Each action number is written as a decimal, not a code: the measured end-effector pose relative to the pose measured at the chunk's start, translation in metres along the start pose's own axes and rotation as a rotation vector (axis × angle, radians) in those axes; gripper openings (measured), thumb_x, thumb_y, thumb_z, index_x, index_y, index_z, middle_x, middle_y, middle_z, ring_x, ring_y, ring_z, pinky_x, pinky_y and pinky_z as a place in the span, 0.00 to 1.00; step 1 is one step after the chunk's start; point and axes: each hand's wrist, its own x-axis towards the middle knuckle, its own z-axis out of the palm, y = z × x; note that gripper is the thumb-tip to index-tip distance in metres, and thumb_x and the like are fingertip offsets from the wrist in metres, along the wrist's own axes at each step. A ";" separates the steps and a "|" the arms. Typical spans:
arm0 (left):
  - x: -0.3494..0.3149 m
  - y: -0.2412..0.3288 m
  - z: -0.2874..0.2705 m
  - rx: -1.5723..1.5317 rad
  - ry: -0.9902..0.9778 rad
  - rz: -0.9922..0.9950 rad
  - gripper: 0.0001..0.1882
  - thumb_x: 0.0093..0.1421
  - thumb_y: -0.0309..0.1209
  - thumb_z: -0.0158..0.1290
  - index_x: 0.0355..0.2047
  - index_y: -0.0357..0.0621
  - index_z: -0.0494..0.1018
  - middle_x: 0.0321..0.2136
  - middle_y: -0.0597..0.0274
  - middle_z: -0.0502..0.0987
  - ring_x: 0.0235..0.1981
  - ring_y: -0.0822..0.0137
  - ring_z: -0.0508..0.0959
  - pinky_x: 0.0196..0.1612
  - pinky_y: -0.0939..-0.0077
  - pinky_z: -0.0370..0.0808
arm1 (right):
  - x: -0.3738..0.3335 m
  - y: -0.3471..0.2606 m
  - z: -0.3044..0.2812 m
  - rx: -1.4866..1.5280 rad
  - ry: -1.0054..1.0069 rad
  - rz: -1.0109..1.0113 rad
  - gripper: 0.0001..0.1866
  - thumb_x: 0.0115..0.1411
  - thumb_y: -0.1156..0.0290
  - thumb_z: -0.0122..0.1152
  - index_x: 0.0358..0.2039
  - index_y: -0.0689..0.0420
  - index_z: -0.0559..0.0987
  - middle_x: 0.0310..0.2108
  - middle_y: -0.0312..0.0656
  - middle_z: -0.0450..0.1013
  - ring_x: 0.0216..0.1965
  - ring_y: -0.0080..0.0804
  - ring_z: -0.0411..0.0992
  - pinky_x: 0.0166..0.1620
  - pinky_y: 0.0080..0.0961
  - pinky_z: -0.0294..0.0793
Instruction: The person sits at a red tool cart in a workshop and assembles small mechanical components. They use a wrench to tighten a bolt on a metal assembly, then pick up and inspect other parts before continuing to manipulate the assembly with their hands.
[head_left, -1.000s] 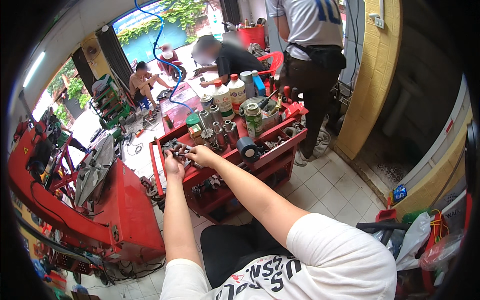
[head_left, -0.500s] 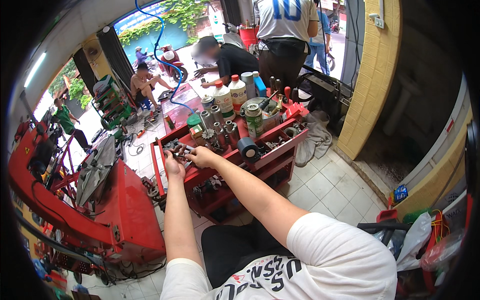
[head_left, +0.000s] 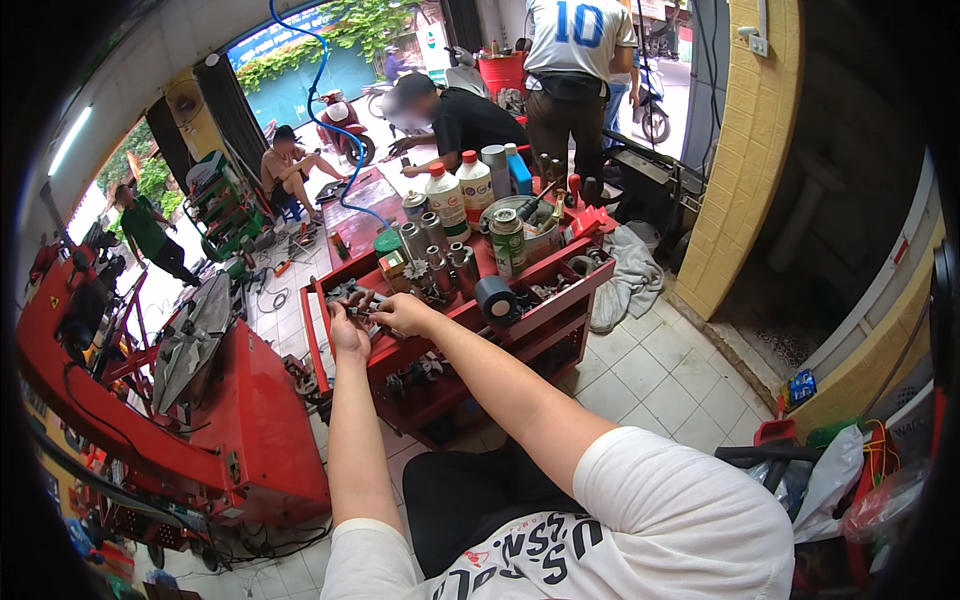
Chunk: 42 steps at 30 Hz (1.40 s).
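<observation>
Small dark metal part [head_left: 359,313] is held in curled fingers of the left hand [head_left: 349,331]; long axis unclear. Right hand [head_left: 405,314] is placed just right, grip cannot be told. Silver metal cylinders [head_left: 461,265] are stood far-right on red metal tool cart [head_left: 565,302].

A white short-sleeved T-shirt [head_left: 690,530] fills the bottom centre of the frame, its loose cloth creased. Both sleeves are plain white: the right sleeve [head_left: 640,475] is wide and rumpled at lower right of centre, while the left sleeve [head_left: 368,562] shows smaller at the bottom edge. Across the chest runs bold black lettering [head_left: 546,552], with a small red print [head_left: 477,557] beside it. Black legwear [head_left: 455,500] shows just above the shirt, its cut unclear.
</observation>
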 end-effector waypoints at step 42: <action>-0.003 -0.011 0.023 0.031 -0.028 -0.071 0.18 0.77 0.42 0.42 0.60 0.49 0.67 0.50 0.58 0.81 0.49 0.59 0.82 0.46 0.67 0.78 | -0.013 -0.007 0.001 -0.161 0.288 0.010 0.15 0.64 0.62 0.61 0.43 0.58 0.84 0.37 0.59 0.80 0.41 0.60 0.78 0.46 0.51 0.76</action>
